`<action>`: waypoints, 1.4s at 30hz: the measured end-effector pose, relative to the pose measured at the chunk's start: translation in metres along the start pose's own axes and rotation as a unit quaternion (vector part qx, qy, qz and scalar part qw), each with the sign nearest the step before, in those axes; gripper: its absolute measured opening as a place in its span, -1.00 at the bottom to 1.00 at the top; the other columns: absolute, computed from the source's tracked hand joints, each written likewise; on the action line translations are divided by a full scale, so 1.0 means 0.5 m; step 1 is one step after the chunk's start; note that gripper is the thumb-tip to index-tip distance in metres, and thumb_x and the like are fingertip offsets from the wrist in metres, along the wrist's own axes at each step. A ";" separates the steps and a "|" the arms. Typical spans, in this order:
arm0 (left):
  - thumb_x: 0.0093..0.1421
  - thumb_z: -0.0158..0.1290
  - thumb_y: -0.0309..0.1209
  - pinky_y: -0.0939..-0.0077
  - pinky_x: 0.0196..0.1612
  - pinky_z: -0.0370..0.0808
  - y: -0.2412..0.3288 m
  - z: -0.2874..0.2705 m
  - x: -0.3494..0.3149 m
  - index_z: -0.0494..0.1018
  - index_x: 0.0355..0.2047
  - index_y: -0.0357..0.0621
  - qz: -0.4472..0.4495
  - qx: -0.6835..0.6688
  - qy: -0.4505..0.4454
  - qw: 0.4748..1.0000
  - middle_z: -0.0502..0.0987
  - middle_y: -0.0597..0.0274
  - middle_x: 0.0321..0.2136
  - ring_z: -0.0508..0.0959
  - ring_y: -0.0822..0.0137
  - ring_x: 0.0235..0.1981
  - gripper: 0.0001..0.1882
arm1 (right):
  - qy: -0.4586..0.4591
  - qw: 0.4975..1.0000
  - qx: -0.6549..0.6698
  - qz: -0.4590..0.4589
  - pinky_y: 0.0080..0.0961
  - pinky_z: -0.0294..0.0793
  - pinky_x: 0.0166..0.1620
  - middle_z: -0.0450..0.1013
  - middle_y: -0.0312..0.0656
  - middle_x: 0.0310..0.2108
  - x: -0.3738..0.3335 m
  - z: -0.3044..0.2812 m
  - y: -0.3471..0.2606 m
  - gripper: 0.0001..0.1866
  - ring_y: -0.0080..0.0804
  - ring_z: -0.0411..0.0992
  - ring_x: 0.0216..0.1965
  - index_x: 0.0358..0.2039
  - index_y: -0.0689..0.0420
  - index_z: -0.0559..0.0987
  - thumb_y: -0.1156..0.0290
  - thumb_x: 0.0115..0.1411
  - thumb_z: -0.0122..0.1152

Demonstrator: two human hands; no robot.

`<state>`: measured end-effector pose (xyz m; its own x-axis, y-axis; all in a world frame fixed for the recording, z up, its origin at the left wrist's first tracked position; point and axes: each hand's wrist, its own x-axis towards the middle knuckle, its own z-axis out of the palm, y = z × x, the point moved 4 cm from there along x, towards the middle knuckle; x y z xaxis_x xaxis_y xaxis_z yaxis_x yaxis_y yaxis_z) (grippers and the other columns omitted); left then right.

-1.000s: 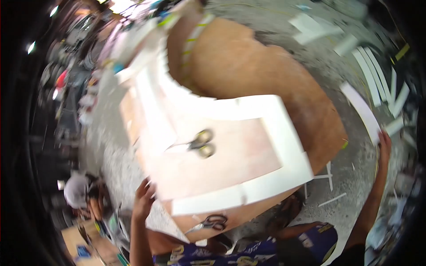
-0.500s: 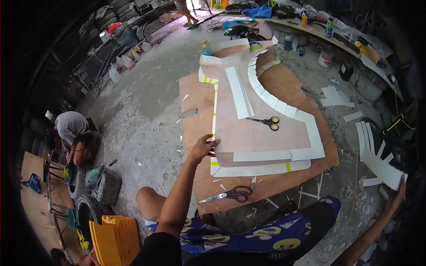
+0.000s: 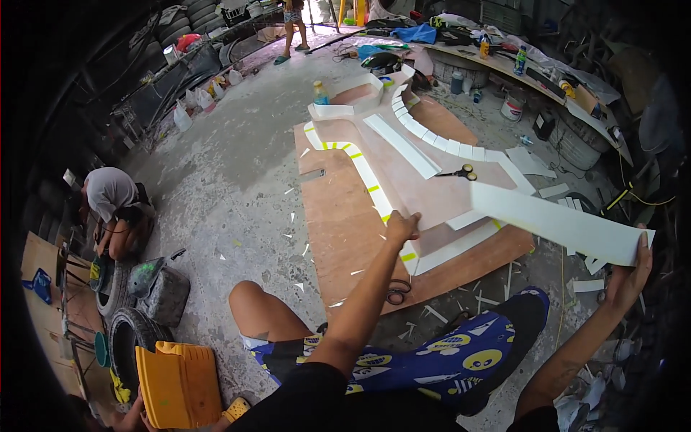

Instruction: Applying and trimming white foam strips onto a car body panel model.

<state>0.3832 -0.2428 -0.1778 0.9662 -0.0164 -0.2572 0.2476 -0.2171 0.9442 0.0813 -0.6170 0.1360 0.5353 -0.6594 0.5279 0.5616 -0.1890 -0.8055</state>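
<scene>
A large pinkish panel [image 3: 450,191] with white strips and yellow tape along its edges lies on a brown plywood board [image 3: 345,237]. My left hand [image 3: 403,226] is closed on the panel's near left edge. Out to the right, my right hand [image 3: 632,270] grips the end of a long white strip [image 3: 554,219], whose far end reaches over the panel's right side. Small scissors [image 3: 466,172] with black and yellow handles rest on the panel beside a loose white strip [image 3: 403,144]. Larger scissors [image 3: 398,291] lie on the board, mostly hidden by my left forearm.
White offcuts [image 3: 435,313] litter the floor near my knees. A bottle [image 3: 320,92] stands at the panel's far left. To the left are an orange container [image 3: 180,385], tyres [image 3: 133,338] and a crouching person [image 3: 111,205]. A cluttered bench [image 3: 504,65] runs along the back right.
The panel's near end has swung right with my left hand on it. My right hand has brought the white strip up from the floor pile, its far end now over the panel.
</scene>
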 end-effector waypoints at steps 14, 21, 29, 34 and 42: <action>0.20 0.16 -0.30 0.43 -0.21 0.57 -0.045 -0.073 -0.141 0.50 -0.11 -0.34 0.168 0.065 -0.205 0.962 0.61 0.01 -0.29 0.62 0.27 -0.30 -0.64 | -0.025 0.993 0.016 0.111 -0.56 0.44 -0.15 0.49 -0.23 -0.27 -0.141 0.044 0.063 -0.72 -0.55 0.45 -0.26 -0.15 0.29 0.51 0.33 0.25 0.19; -0.12 0.36 -0.45 0.29 -0.12 0.52 -0.144 -0.181 -0.277 0.38 -0.01 -0.29 0.281 0.438 -0.238 0.820 0.52 -0.07 -0.22 0.57 0.09 -0.17 -0.37 | -0.011 0.954 0.034 0.298 -0.51 0.49 -0.15 0.51 -0.26 -0.30 -0.219 0.106 0.243 -0.77 -0.48 0.50 -0.27 -0.21 0.19 0.55 0.38 0.16 0.30; -0.02 0.32 -0.35 0.33 -0.10 0.51 -0.132 -0.259 -0.247 0.41 -0.03 -0.27 0.168 0.257 -0.169 0.937 0.51 -0.06 -0.21 0.56 0.09 -0.18 -0.45 | -0.029 0.872 0.144 0.467 -0.58 0.51 -0.13 0.53 -0.28 -0.20 -0.332 0.211 0.398 -0.73 -0.52 0.51 -0.18 -0.12 0.18 0.54 0.37 0.19 0.29; 0.05 0.31 -0.23 0.35 -0.10 0.49 0.055 -0.133 -0.342 0.27 0.19 -0.23 0.125 -0.012 -0.291 0.949 0.47 -0.08 0.00 0.55 0.16 -0.17 -0.25 | -0.035 0.864 0.190 0.465 -0.56 0.52 -0.12 0.54 -0.27 -0.19 -0.321 0.236 0.417 -0.71 -0.49 0.52 -0.18 -0.13 0.19 0.55 0.35 0.17 0.32; 0.01 0.32 -0.31 0.28 -0.11 0.46 0.080 -0.028 -0.420 0.23 0.19 -0.24 0.289 0.215 -0.221 0.906 0.50 -0.12 -0.15 0.55 0.08 -0.16 -0.23 | 0.010 0.886 0.160 0.435 -0.57 0.49 -0.12 0.53 -0.28 -0.23 -0.297 0.249 0.477 -0.68 -0.51 0.50 -0.19 -0.14 0.18 0.55 0.30 0.15 0.36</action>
<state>0.1915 -0.2342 -0.0830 0.7794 -0.6171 0.1079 -0.4331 -0.4064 0.8045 0.2141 -0.4736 -0.1012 0.8444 -0.4673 -0.2618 0.0943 0.6108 -0.7862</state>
